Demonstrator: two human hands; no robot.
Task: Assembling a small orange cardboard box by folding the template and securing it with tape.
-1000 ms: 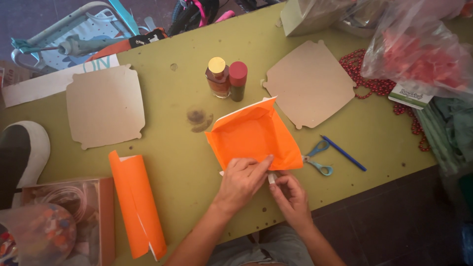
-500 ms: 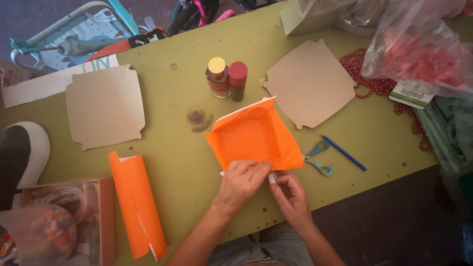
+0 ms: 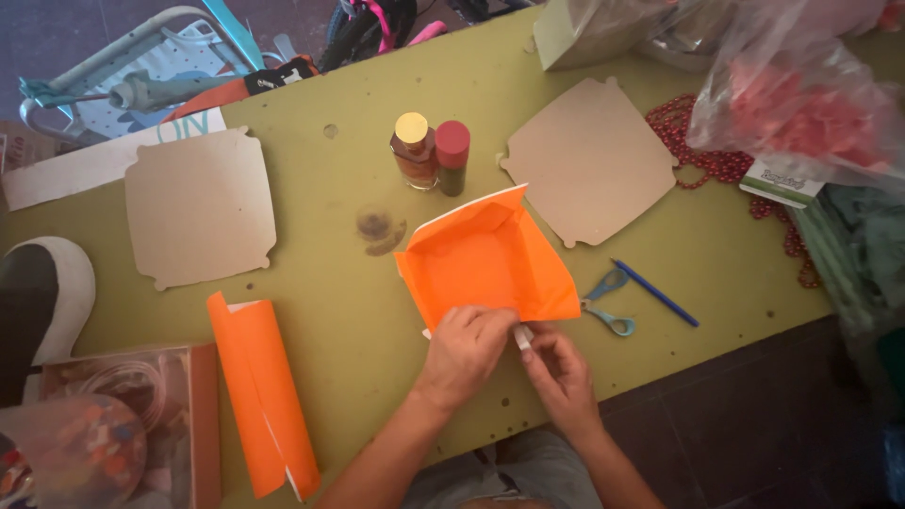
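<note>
Both hands meet at the near edge of the orange paper sheet [image 3: 485, 264]: the left hand [image 3: 468, 349] presses flat on it, and the right hand [image 3: 558, 369] pinches a small white piece [image 3: 521, 337] beside it. Scissors [image 3: 608, 303] and a blue pen [image 3: 655, 293] lie just right of the hands; an orange roll [image 3: 262, 391] lies well to their left.

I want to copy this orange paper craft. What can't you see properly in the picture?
Head view, the only one:
- Near edge of the orange paper: covered by the left hand.
- Small white piece in the right hand: mostly hidden by fingers, too small to identify.
- Contents of the clear plastic bag: blurred red shapes, cut off by the top edge.
- Box at lower left: cut off by the frame edge.
</note>
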